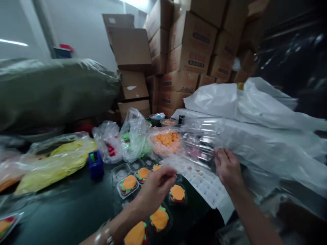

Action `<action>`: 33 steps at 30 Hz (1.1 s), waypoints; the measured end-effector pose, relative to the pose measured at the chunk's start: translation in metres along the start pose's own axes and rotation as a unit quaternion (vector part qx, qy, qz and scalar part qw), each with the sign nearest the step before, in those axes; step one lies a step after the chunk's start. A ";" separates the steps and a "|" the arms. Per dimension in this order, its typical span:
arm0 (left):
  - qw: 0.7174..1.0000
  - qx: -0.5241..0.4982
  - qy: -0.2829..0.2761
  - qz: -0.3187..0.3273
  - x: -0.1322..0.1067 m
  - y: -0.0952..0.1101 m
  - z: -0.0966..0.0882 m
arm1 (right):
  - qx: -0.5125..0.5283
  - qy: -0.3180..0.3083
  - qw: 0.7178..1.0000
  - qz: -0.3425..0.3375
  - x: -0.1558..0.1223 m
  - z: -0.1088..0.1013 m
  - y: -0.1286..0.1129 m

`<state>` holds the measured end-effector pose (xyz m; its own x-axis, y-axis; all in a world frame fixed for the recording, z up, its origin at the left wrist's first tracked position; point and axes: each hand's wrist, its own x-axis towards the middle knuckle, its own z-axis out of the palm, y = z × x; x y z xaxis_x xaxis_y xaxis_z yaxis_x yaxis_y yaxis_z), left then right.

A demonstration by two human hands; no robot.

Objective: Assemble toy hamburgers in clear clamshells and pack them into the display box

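Note:
My left hand hovers over several toy burgers, its fingers curled together; whatever they may hold is hidden. Nearest it are an orange-topped burger on the right, another burger in a clear plastic tray on the left, and a burger below. Green, red and orange layers show at their edges. At the right, my right hand has its fingers closed on the edge of shiny clear plastic packaging. A white sheet of round stickers or labels lies beneath that packaging.
Plastic bags of orange pieces, green pieces, red pieces and yellow pieces line the back of the dark table. A blue tape dispenser stands left. Behind are stacked cardboard boxes and white plastic sheeting.

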<state>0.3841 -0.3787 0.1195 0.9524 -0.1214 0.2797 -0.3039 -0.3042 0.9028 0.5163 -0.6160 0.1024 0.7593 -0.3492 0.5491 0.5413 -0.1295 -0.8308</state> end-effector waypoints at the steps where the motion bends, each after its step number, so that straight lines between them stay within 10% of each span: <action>1: 1.000 -0.001 0.021 0.013 0.010 0.009 0.007 | 0.045 -0.015 0.999 0.005 -0.017 0.016 -0.011; 6: 0.993 0.048 0.091 0.049 0.013 0.019 -0.006 | 0.217 -0.122 0.964 0.099 -0.107 0.095 -0.045; 12: 0.982 -0.054 0.178 -0.009 -0.024 -0.004 -0.082 | 0.155 -0.285 0.946 -0.019 -0.166 0.152 -0.061; 18: 0.985 -0.121 0.087 -0.081 -0.067 -0.008 -0.145 | 0.141 -0.497 0.855 -0.037 -0.181 0.174 -0.087; 33: 0.990 -0.123 -0.022 -0.063 -0.126 -0.015 -0.204 | 0.238 -0.637 0.733 -0.015 -0.201 0.203 -0.106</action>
<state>0.2734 -0.1658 0.1374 0.9788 -0.1393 0.1502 -0.1625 -0.0818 0.9833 0.3795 -0.3440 0.0982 0.3019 0.8359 0.4585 0.3999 0.3256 -0.8568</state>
